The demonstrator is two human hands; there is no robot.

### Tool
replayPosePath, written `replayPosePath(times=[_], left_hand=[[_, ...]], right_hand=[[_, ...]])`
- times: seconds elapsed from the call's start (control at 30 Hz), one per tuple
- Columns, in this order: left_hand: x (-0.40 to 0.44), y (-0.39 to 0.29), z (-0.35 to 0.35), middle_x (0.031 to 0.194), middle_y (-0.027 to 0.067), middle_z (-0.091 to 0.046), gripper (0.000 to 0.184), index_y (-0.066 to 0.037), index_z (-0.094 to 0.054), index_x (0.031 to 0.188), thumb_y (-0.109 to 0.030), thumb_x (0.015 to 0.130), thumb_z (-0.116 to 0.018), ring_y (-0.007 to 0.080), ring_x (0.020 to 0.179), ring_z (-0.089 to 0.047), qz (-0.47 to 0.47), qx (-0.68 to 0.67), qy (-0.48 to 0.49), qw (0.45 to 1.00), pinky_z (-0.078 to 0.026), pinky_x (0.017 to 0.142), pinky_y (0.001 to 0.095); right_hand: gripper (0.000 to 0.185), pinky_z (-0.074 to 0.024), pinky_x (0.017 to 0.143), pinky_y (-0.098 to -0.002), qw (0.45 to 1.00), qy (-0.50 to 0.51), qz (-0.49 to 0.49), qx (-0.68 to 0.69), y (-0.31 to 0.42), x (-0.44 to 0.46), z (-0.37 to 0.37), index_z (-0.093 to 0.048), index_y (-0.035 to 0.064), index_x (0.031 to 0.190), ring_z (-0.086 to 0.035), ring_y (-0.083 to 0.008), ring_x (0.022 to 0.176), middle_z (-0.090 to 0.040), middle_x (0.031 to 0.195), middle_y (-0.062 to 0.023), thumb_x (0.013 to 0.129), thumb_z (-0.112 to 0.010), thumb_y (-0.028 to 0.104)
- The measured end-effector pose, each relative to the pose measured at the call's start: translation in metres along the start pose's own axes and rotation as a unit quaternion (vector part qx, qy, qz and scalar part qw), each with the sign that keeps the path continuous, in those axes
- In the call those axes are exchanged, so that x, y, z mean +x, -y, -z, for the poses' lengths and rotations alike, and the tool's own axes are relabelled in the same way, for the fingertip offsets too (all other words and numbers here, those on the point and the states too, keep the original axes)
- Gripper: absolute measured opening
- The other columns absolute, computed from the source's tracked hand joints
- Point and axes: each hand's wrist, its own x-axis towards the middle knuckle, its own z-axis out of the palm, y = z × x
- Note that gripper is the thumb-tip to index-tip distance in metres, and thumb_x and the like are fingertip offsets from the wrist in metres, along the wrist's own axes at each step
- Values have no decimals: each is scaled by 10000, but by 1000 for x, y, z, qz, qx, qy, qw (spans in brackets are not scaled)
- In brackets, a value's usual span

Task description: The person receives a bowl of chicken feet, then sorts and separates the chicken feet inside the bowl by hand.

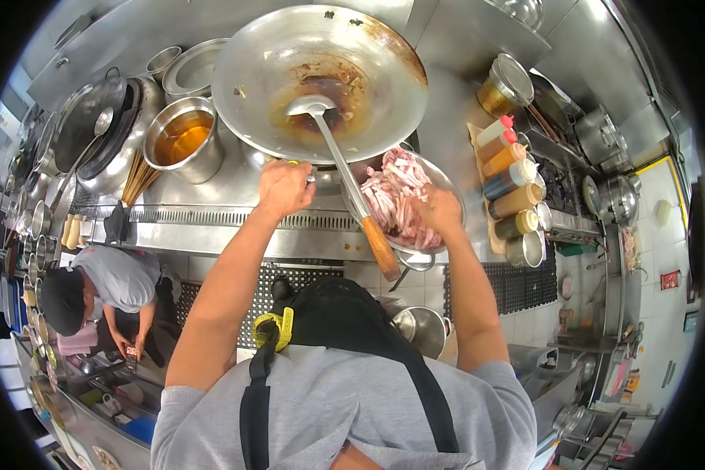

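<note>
Seen from above through a round, wide view with black corners, a person in a grey shirt and black apron reaches over a metal kitchen surface (235, 196). The left hand (286, 188) is curled at the near rim of a large wok (247, 86); small yellow and metallic bits show beside it, but its fingertips are hidden, so its exact grip cannot be told. The right hand (437, 210) points down into raw, pale pink meat strips (394, 192), its fingers bent onto them; their tips are hard to make out, so whether they pinch any meat is unclear.

The meat strips lie in a metal bowl (457, 188), just below and to the right of the wok; the wok's edge overhangs the bowl's far side. Brown, oily liquid (333, 125) pools in the wok. A long ladle (311, 103) rests with its head there, and its wooden-ended handle slants over the bowl, hiding some of the meat.

To the left stands a pot (211, 149) of amber liquid. To the right is a row of squeeze bottles (503, 160), their contents orange, brown and dark. At lower left, another person (121, 286) in a black cap bends over a small object too small to identify.
</note>
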Motion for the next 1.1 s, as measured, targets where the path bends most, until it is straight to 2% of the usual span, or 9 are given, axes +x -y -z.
replayPosePath(times=[0.1,0.2,0.3,0.43,0.53,0.57,0.73,0.9,1.1], left_hand=[[1,-2,2,703,140,-663,187,-93,-643,814,-252,760,-725,350,760,-663,27,-1,32,999,-490,782,469],[2,-4,4,701,140,-667,186,-90,-649,815,-247,758,-729,345,774,-663,33,-5,38,999,-484,812,462],[0,-1,2,693,140,-663,183,-87,-646,801,-243,753,-729,346,759,-659,29,2,36,999,-483,793,463],[1,0,-3,680,135,-657,183,-84,-638,779,-236,743,-733,348,730,-652,13,-15,11,1000,-483,763,465],[1,1,-4,680,137,-657,184,-83,-634,777,-229,735,-739,351,719,-649,7,-3,8,1000,-484,756,467],[0,1,-4,681,137,-658,186,-83,-634,778,-229,734,-740,351,718,-650,7,-7,7,1000,-484,757,468],[0,-2,3,684,138,-660,190,-83,-634,782,-229,732,-744,349,719,-652,10,-6,16,1000,-485,758,472],[0,0,-3,673,137,-656,190,-83,-632,780,-223,725,-748,350,704,-651,6,-4,4,1000,-486,752,469],[1,2,-3,719,125,-664,178,-101,-635,820,-242,766,-728,352,711,-655,1,2,19,1000,-493,729,474]], right_hand=[[438,-547,812,-454,998,-57,21,6,-21,6,-16,-699,24,1083,-722,-368,854,-735,886,-206,876,-706,410],[335,-562,720,-383,983,-87,12,164,-45,9,-25,-676,-4,1062,-723,-242,754,-744,846,-149,898,-732,282],[287,-541,635,-305,890,-165,-54,421,-42,6,-6,-650,-28,1070,-682,-135,711,-740,829,-98,907,-745,188],[333,-523,591,-288,928,-233,-7,289,-68,19,13,-636,-30,1113,-666,-122,673,-714,787,-63,909,-748,208],[429,-537,767,-444,955,-201,-77,203,-62,12,13,-648,-12,1118,-717,-348,860,-726,967,-205,901,-708,353],[450,-535,623,-288,967,-208,-22,144,-65,10,7,-626,-25,1234,-692,-143,757,-704,850,-82,895,-756,239],[670,-569,730,-380,953,-59,-70,289,-71,-4,-17,-582,-58,1336,-714,-206,934,-726,970,-158,847,-777,356],[563,-561,794,-410,992,65,19,107,-23,-42,14,-676,35,1257,-728,-287,890,-734,978,-198,847,-741,416],[422,-543,813,-465,997,-75,4,23,-51,-32,-45,-706,70,1173,-701,-409,911,-728,973,-224,879,-705,372]])
